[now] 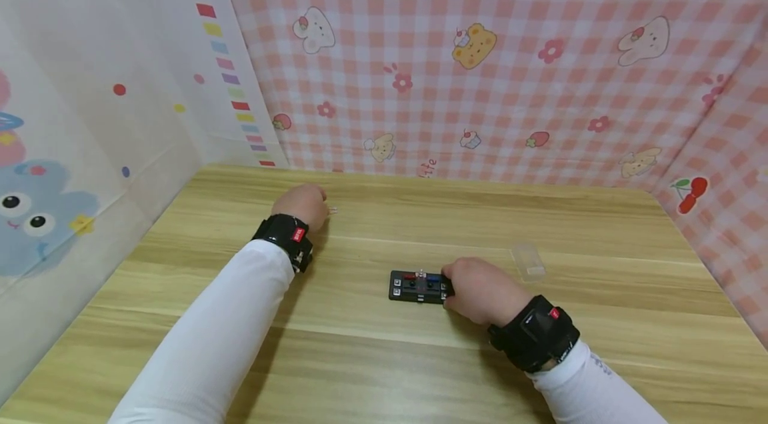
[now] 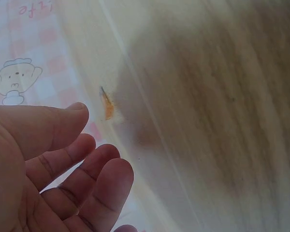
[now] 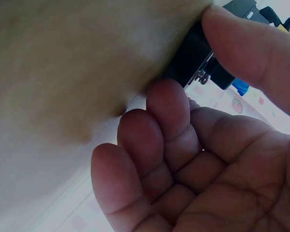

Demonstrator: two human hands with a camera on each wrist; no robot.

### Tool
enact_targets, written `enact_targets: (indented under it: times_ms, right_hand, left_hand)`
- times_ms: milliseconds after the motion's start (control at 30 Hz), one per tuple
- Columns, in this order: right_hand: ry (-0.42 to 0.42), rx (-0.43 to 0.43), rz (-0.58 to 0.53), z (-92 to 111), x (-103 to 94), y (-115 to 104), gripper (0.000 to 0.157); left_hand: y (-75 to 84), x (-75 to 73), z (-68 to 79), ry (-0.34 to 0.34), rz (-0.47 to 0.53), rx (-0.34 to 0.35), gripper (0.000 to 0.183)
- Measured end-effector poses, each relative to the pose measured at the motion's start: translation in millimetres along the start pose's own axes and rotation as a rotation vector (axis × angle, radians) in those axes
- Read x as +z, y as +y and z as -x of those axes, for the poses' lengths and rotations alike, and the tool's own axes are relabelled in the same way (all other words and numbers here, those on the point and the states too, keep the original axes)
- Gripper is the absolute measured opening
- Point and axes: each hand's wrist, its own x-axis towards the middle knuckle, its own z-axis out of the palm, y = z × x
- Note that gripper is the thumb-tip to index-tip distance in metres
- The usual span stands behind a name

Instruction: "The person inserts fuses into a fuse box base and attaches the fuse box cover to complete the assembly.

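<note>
My right hand holds the right end of a black fuse block on the table. In the right wrist view, the thumb lies along one side of it, and the other fingers curl loosely below. Metal screw terminals sit at the block's ends, with red and blue pieces along its far side. Farther back on the left, my left hand hovers by a small clear piece. It shows orange inside in the left wrist view, just past the thumb tip; the bent fingers are apart from it.
A clear plastic cover lies on the wooden table beyond my right hand. Pink checked cloth hangs behind the back edge, with a white printed cloth on the left.
</note>
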Motion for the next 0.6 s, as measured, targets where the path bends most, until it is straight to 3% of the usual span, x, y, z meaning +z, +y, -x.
enact_targets:
  times_ms: [367, 600]
  right_hand:
    - [0.003, -0.004, 0.010, 0.6, -0.4, -0.4, 0.020]
    - [-0.005, 0.007, -0.002, -0.2, -0.5, -0.1, 0.024]
  left_hand:
    - [2.3, 3.2, -4.4, 0.009, 0.000, -0.010, 0.021]
    - [2.8, 5.5, -8.5, 0.000, -0.003, -0.018, 0.024]
